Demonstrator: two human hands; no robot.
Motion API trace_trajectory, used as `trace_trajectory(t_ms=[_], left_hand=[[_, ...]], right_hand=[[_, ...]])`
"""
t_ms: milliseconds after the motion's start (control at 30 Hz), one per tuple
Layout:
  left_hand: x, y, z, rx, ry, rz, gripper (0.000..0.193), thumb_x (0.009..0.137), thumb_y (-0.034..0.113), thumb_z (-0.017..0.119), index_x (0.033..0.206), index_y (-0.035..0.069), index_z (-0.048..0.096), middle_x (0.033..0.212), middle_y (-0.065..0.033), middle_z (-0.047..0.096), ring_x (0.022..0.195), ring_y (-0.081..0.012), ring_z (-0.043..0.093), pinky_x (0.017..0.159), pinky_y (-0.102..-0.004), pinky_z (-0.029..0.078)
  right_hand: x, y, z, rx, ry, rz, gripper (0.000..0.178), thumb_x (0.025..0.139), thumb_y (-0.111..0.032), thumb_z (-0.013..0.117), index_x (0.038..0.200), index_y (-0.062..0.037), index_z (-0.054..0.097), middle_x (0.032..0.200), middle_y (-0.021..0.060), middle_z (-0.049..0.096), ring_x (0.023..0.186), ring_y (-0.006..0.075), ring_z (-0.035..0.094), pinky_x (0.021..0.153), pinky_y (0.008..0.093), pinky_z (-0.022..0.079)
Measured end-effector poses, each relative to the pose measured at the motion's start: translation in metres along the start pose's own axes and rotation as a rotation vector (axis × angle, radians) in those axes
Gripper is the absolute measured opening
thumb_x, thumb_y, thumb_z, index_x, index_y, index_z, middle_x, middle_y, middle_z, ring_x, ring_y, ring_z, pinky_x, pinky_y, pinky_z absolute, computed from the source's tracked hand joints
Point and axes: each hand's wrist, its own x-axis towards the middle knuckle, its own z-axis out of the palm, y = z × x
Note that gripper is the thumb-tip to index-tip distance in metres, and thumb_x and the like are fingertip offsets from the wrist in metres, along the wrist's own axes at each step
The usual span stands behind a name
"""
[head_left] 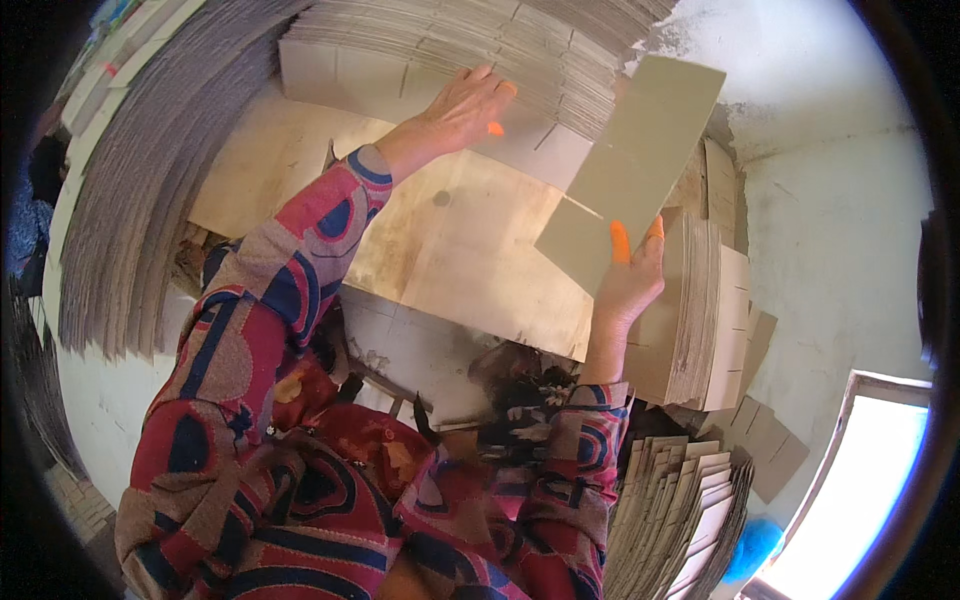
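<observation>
My right hand (632, 285) grips the lower end of a long, flat grey cardboard strip (648, 150) with a slot cut in from its edge. The strip is held tilted above the board, its top leaning right. My left hand (468, 112) is held out over the near edge of a stack of slotted cardboard sheets (440, 50), thumb and forefinger apart, with nothing seen in it. Orange finger covers are on digits of both hands. Below my hands lies a pale wooden board (470, 240).
Tall cardboard stacks (150, 180) rise at the left. More slotted sheets (700, 310) stand at the right against a white wall (835, 220). Cardboard pieces (665, 510) are packed upright at lower right, near a blue bag-like thing (757, 548) and a bright window (860, 480).
</observation>
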Motion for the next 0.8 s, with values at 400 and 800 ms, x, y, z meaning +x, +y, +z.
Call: trace_trajectory(t_ms=[400, 800], left_hand=[[0.048, -0.019, 0.039, 0.088, 0.211, 0.157, 0.029, 0.069, 0.005, 0.065, 0.097, 0.008, 0.057, 0.091, -0.0051, 0.059, 0.096, -0.0227, 0.051, 0.079, -0.0353, 0.042], [-0.014, 0.043, 0.010, -0.001, 0.136, 0.446, 0.010, 0.074, 0.007, 0.058, 0.084, 0.005, 0.057, 0.077, -0.0052, 0.057, 0.081, -0.0225, 0.054, 0.064, -0.0349, 0.049]], right_hand=[[0.008, 0.000, 0.006, -0.059, 0.055, -0.072, 0.050, 0.083, -0.004, 0.070, 0.130, -0.0032, 0.052, 0.067, 0.0070, 0.051, 0.054, 0.0074, 0.037, 0.049, 0.0215, 0.039], [-0.003, -0.024, 0.004, -0.173, -0.065, -0.034, 0.057, 0.086, -0.004, 0.066, 0.138, -0.0060, 0.044, 0.092, 0.0179, 0.067, 0.057, 0.0203, 0.057, 0.052, 0.0313, 0.048]])
